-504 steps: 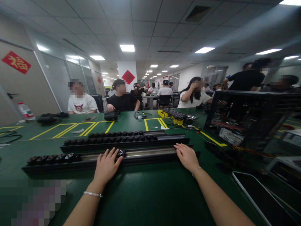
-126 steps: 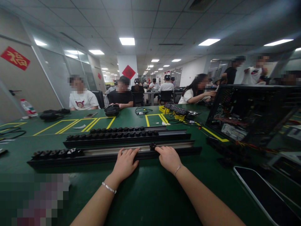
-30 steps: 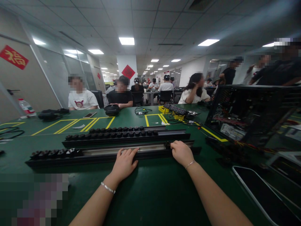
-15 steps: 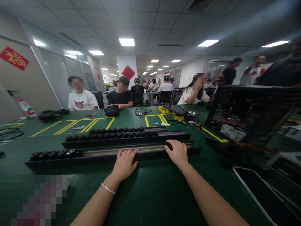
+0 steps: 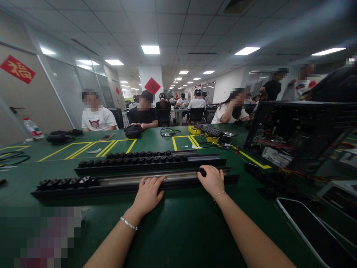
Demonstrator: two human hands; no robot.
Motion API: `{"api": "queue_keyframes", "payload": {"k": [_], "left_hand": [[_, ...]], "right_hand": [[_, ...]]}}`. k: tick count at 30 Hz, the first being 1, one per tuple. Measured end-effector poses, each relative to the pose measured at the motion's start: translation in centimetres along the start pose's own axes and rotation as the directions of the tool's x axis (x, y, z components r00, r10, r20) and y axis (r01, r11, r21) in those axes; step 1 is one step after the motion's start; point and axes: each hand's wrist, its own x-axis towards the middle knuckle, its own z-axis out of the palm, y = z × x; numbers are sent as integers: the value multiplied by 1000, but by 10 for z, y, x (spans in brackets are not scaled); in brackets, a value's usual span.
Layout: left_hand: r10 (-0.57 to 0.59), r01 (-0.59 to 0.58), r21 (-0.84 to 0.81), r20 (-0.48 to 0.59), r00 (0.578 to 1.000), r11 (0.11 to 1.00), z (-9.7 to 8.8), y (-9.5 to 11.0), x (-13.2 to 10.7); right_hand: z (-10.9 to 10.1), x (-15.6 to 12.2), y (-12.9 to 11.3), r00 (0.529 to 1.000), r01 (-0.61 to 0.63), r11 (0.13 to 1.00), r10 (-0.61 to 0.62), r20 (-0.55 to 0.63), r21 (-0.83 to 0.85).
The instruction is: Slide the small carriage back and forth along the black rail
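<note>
A long black track rail (image 5: 117, 189) with a shiny metal channel lies across the green table in front of me. Several black knob-like pieces (image 5: 60, 183) sit in a row at its left end. My left hand (image 5: 147, 192) grips the near wall of this rail around its middle, fingers bent over the top and thumb on the near side. Toward the rail's right end, my right hand (image 5: 212, 182) is closed around a small black piece (image 5: 202, 172) at the channel. The fingers cover most of that piece.
Behind lies a second rail (image 5: 206, 162) with rows of black pieces. An open computer case (image 5: 295, 134) stands at right, a phone (image 5: 312, 230) nearer me. Yellow bins (image 5: 194, 130), cables and a black pouch (image 5: 132, 131) lie farther back. People sit across the table.
My right hand has shifted slightly right along the rail, and more of the black piece shows beside its fingers. My left hand stays at the same place on the rail.
</note>
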Motion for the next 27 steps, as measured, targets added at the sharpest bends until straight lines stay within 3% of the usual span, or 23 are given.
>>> {"api": "queue_keyframes", "payload": {"k": [27], "left_hand": [[2,-2,-8,5,1000,1000,1,-1,0]], "right_hand": [[-4,5,16,998,-53,998,53,-37,-15]]}}
